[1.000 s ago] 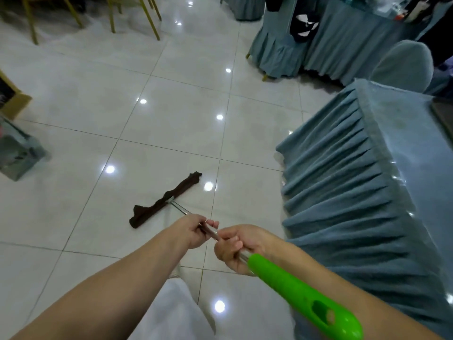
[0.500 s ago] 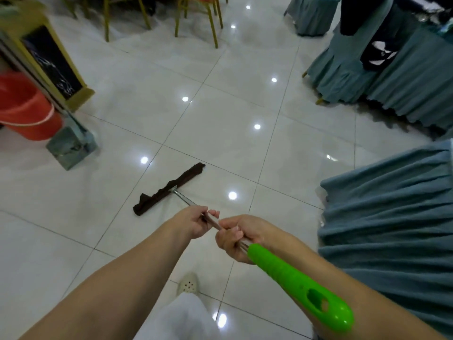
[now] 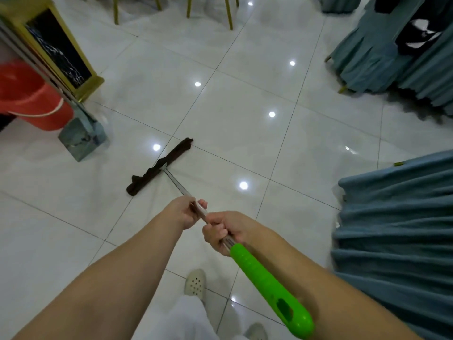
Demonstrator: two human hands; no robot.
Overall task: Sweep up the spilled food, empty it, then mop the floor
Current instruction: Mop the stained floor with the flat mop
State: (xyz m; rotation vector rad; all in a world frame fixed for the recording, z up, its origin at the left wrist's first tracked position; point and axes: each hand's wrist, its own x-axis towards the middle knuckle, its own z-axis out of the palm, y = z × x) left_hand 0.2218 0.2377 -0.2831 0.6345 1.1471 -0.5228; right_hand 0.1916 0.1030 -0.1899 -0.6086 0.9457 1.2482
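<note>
Head view: both hands closed on mop pole [image 3: 180, 186]. Left hand [image 3: 185, 211] grips bare metal section fwd; right hand [image 3: 224, 233] wraps pole just behind it, touching green grip [image 3: 267, 289]. Dark mop head [image 3: 159, 166] lies flat on white tile floor [image 3: 245, 99], across a grout line, near red bucket [image 3: 31, 99] at left edge. Blue table skirt [image 3: 397, 229] at right edge.

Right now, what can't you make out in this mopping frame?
- Red bucket, head view: cut by the left edge and crossed by the gold stand; contents unseen.
- Mop pole: hidden where the left hand and right hand grip it.
- Floor wetness: glare spots hide it.
- Second shoe: cut by the bottom edge.
</note>
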